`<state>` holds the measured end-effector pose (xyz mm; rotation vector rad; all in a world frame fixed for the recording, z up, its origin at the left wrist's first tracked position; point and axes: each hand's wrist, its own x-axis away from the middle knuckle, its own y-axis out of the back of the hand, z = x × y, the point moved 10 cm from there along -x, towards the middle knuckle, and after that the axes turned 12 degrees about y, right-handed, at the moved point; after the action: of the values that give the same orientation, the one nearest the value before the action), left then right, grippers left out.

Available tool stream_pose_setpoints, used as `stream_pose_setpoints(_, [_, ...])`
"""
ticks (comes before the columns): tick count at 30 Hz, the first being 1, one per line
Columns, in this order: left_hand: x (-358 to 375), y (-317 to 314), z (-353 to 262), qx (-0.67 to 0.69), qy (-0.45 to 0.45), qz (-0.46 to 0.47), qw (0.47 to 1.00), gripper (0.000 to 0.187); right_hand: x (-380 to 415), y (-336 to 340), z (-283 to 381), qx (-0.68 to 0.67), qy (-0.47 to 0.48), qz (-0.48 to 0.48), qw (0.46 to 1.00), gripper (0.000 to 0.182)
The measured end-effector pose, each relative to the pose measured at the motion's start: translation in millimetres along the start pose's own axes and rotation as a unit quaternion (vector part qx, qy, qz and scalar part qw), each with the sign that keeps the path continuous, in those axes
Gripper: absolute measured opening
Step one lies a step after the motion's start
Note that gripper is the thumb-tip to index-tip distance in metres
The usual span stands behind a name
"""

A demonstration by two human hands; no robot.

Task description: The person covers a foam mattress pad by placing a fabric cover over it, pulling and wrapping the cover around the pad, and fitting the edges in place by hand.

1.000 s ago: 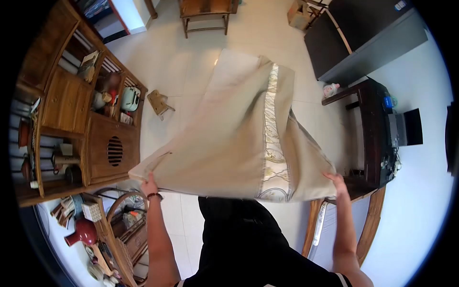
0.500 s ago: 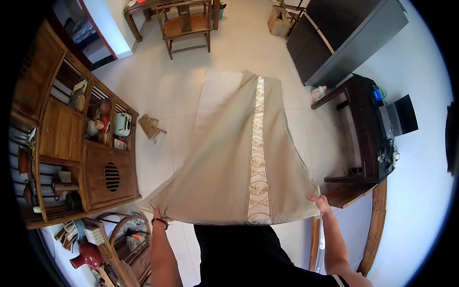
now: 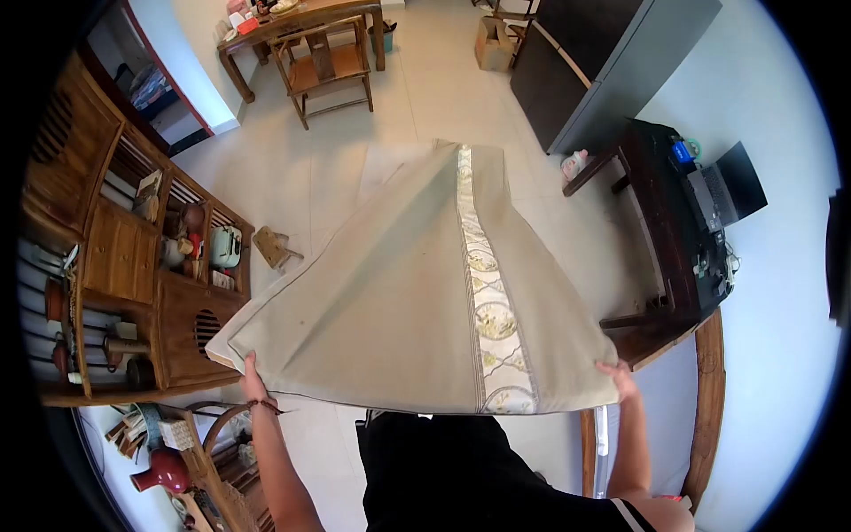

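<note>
A large beige fabric cover (image 3: 381, 293) is stretched out in front of me, with dark piping along its edges. Down its right half runs a pale band (image 3: 495, 319) patterned with floral medallions. My left hand (image 3: 253, 383) is closed on the near left corner, where some of the pale underside shows. At the near right corner, my right hand (image 3: 622, 379) grips the cloth edge. The near edge hangs raised in front of my body, while the cloth narrows toward its far end over the floor. Parts of the fingers are hidden by the fabric.
A wooden cabinet (image 3: 115, 266) and a small stool (image 3: 277, 248) stand on the left. A chair (image 3: 326, 66) is by a table at the back. To the right are a dark desk (image 3: 651, 239) with a laptop (image 3: 737, 182) and a grey refrigerator (image 3: 603, 71).
Both hands have moved outward, the left farther to the left and slightly up. The cover's near edge is spread wider, and its left corner has lifted. The view has shifted slightly.
</note>
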<state>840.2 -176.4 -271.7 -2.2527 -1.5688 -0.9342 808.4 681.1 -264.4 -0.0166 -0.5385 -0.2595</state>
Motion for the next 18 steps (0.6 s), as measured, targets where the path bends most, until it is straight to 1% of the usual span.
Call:
stream_pose_setpoints(1, [-13.5, 16.7, 23.4, -0.001, 0.0, -0.002, 1.0, 0.063, 0.0, 22.1, -48.3, 0.03, -0.026, -0.023, 0.999, 0.07])
stream_pose_setpoints(2, [-43.9, 32.0, 47.4, -0.062, -0.007, -0.032, 0.998, 0.059, -3.4, 30.7, -84.0, 0.026, -0.026, -0.022, 0.999, 0.07])
stream_pose_setpoints(3, [-63.4, 41.1, 58.9, -0.121, -0.016, -0.063, 0.99, 0.055, -7.0, 48.9, -119.9, 0.102, -0.049, -0.069, 0.991, 0.064])
stream_pose_setpoints(4, [-64.5, 39.5, 60.5, -0.221, -0.038, -0.078, 0.971, 0.053, -8.8, 66.5, -144.3, 0.178, -0.069, -0.113, 0.975, 0.058])
stream_pose_setpoints(5, [-59.5, 35.5, 63.7, -0.22, -0.043, -0.078, 0.971, 0.053, -12.2, 72.4, -162.4, 0.174, -0.067, -0.112, 0.976, 0.058])
stream_pose_setpoints(6, [-51.8, 21.2, 71.0, -0.212, -0.052, -0.025, 0.976, 0.056, -7.1, 77.5, -193.1, 0.128, -0.123, -0.101, 0.979, 0.06])
stream_pose_setpoints(7, [-44.3, 19.7, 82.9, -0.208, -0.057, 0.023, 0.976, 0.062, 2.8, 89.4, -223.0, 0.086, -0.159, -0.079, 0.98, 0.058])
stream_pose_setpoints(8, [-56.8, 35.8, 105.7, -0.21, -0.064, -0.009, 0.976, 0.056, 14.3, 100.4, -251.5, 0.047, -0.197, -0.057, 0.978, 0.057])
stream_pose_setpoints(9, [-72.1, 51.2, 124.4, -0.212, -0.073, -0.04, 0.974, 0.052, 28.0, 87.8, -260.5, 0.047, -0.206, -0.053, 0.976, 0.057])
stream_pose_setpoints(10, [-63.6, 58.9, 129.4, -0.217, -0.071, -0.046, 0.973, 0.052, 48.6, 85.8, -247.0, 0.08, -0.207, -0.121, 0.968, 0.055])
stream_pose_setpoints(11, [-45.1, 61.5, 139.0, -0.259, -0.037, -0.06, 0.963, 0.052, 74.1, 91.8, -239.5, 0.118, -0.208, -0.19, 0.952, 0.054])
stream_pose_setpoints(12, [-27.2, 67.0, 152.4, -0.298, -0.004, -0.071, 0.952, 0.051, 52.8, 159.2, -326.6, 0.161, -0.172, -0.206, 0.95, 0.052])
stream_pose_setpoints(13, [-11.7, 78.3, 164.3, -0.3, 0.002, -0.073, 0.951, 0.051, 73.1, 152.1, -326.6, 0.167, -0.175, -0.206, 0.948, 0.052])
stream_pose_setpoints(15, [13.5, 76.0, 175.7, -0.248, -0.019, -0.008, 0.968, 0.052, 120.3, 125.6, -306.3, 0.309, -0.205, -0.236, 0.898, 0.073])
stream_pose_setpoints(16, [16.7, 76.7, 189.1, -0.242, -0.045, 0.013, 0.969, 0.052, 134.0, 110.7, -306.7, 0.359, -0.228, -0.211, 0.88, 0.095])
stream_pose_setpoints(17, [18.9, 76.1, 204.2, -0.237, -0.072, 0.036, 0.968, 0.052, 122.7, 91.3, -324.2, 0.473, -0.189, -0.132, 0.85, 0.097])
stream_pose_setpoints(18, [31.5, 67.2, 212.5, -0.23, -0.096, 0.068, 0.966, 0.05, 113.2, 63.0, -333.7, 0.579, -0.145, -0.049, 0.801, 0.099])
